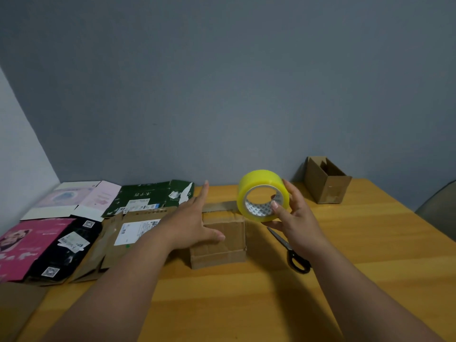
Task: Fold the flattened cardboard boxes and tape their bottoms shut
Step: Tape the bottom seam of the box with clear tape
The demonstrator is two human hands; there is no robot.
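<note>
Head view. A folded brown cardboard box (222, 239) was observed at the centre of the frame on the wooden desk (370, 243), its flaps turned upward. The left hand (195, 218) was laid flat on the box, fingers (203, 191) straight and spread wide. A roll of yellow tape (262, 195) was held upright above the box's right edge by the right hand (293, 218), its fingers curled round the rim and into the core. Black-handled scissors (292, 250) were noted on the desk beneath that hand. Flattened boxes (81, 225) were spread over the left of the frame. An assembled open box (325, 180) was recorded at upper right, well apart.
</note>
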